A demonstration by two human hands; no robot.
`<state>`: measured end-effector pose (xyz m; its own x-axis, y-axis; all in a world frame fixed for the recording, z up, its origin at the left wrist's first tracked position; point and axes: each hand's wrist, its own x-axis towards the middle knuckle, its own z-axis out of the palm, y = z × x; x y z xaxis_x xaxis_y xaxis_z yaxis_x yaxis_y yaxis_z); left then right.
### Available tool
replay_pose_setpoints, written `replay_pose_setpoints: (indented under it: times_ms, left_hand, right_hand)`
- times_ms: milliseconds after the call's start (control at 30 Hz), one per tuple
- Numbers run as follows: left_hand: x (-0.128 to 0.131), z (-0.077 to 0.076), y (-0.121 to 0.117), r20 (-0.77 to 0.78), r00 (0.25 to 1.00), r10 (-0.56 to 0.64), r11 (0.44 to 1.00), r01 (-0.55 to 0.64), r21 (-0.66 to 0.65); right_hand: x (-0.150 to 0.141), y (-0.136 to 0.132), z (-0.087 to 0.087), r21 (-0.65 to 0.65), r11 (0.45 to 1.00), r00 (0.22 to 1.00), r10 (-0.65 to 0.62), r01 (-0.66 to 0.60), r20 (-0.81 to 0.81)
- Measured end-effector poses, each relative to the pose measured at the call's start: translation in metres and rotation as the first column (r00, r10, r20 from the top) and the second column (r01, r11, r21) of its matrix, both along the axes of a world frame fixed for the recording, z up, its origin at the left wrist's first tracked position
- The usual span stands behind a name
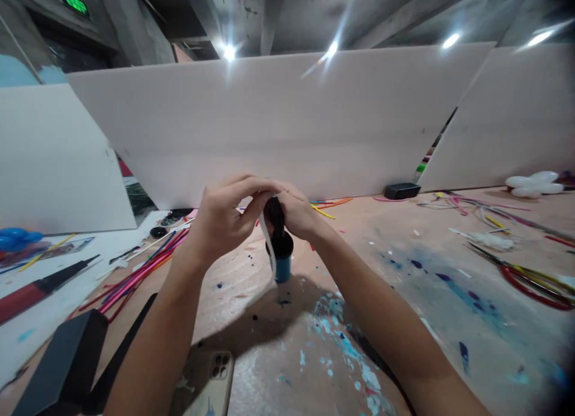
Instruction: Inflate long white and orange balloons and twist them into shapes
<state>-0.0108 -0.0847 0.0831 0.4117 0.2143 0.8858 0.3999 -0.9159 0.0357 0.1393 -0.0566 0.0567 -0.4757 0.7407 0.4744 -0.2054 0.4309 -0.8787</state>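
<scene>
Blue cylinder point(282, 269), black-rimmed: stands upright on the paint-spotted table point(256, 374), directly below both hands and near the middle of the view. Dark stem point(277, 217): rises out of the black mouth and runs up between the palms. White strip point(271, 248): hangs in a soft curve along the near left side of the cylinder, down almost to the table.

Left hand point(231, 215): arches over the top, thumb brought in against the fingers, pinching the upper part of the strip. Right hand point(296, 211): curves in close beside the stem from the other side, meeting the left at the fingertips. Cannot tell whether clenched on the stem or merely resting beside it, with the right fingers mostly hidden.

Near the left arm point(159, 326): a phone point(222, 368), partly covered, lying back up at the lower edge. Farther left: a dark block point(67, 362), a bundle of coloured strips point(139, 275) and a red-and-black tool point(45, 287). Well off to the right: red-handled scissors point(534, 281), lying flat. Toward the back: a black box point(402, 191) before tall white panels point(278, 122).
</scene>
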Motion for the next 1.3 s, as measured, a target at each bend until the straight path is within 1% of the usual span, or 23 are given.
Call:
replay_pose_setpoints:
  times_ms: [67, 133, 267, 367, 433, 500, 567, 600, 767, 967, 1100, 1167, 1233, 1300]
  left_hand:
    - [-0.001, -0.001, 0.003, -0.017, 1.0, -0.005, 1.0, 0.005, -0.021]
    - [-0.001, -0.001, 0.005, -0.034, 0.999, -0.014, 0.999, 0.013, -0.029]
    - [-0.001, -0.002, 0.008, -0.041, 0.999, -0.016, 0.999, 0.014, -0.035]
    - [-0.001, -0.004, 0.013, 0.01, 0.999, -0.03, 0.995, 0.031, -0.094]
    - [0.0, -0.008, 0.018, 0.082, 0.993, -0.08, 0.979, 0.094, -0.183]
    - [0.002, -0.012, 0.024, 0.168, 0.975, -0.142, 0.941, 0.186, -0.282]
    - [0.004, -0.015, 0.028, 0.235, 0.955, -0.182, 0.903, 0.257, -0.344]
    - [0.006, -0.016, 0.029, 0.255, 0.948, -0.19, 0.893, 0.275, -0.357]
    - [0.011, -0.017, 0.027, 0.296, 0.933, -0.202, 0.885, 0.304, -0.353]
    - [0.012, -0.018, 0.029, 0.291, 0.929, -0.229, 0.879, 0.325, -0.348]
    - [0.013, -0.019, 0.027, 0.274, 0.934, -0.23, 0.881, 0.319, -0.35]
    - [0.013, -0.018, 0.025, 0.247, 0.946, -0.208, 0.891, 0.288, -0.352]
    - [0.01, -0.016, 0.026, 0.21, 0.966, -0.151, 0.915, 0.217, -0.339]
    - [0.004, -0.015, 0.03, 0.171, 0.984, -0.039, 0.945, 0.092, -0.313]
  right_hand:
    - [0.0, 0.002, -0.001, -0.032, 0.999, 1.0, 0.002, -0.001, 0.006]
    - [0.001, 0.004, -0.002, -0.03, 0.999, 1.0, -0.014, 0.015, 0.019]
    - [0.002, 0.009, -0.002, 0.058, 0.993, 0.994, -0.108, 0.107, 0.016]
    - [0.01, 0.009, 0.003, 0.139, 0.98, 0.989, -0.148, 0.145, 0.011]
    - [0.019, 0.005, 0.009, 0.185, 0.964, 0.981, -0.193, 0.193, -0.019]
    - [0.03, -0.001, 0.015, 0.21, 0.952, 0.974, -0.22, 0.225, -0.046]
    - [0.039, -0.008, 0.02, 0.225, 0.949, 0.975, -0.219, 0.223, -0.044]
    - [0.042, -0.01, 0.021, 0.234, 0.948, 0.976, -0.216, 0.218, -0.033]
    - [0.043, -0.012, 0.02, 0.245, 0.943, 0.973, -0.231, 0.224, -0.002]
    - [0.041, -0.008, 0.017, 0.239, 0.942, 0.969, -0.247, 0.236, 0.017]
    - [0.042, -0.008, 0.017, 0.242, 0.937, 0.964, -0.265, 0.253, 0.021]
    - [0.043, -0.007, 0.018, 0.254, 0.932, 0.962, -0.273, 0.258, 0.025]
    - [0.044, -0.006, 0.018, 0.272, 0.923, 0.957, -0.288, 0.271, 0.026]
    - [0.046, -0.005, 0.018, 0.293, 0.909, 0.947, -0.318, 0.296, 0.03]
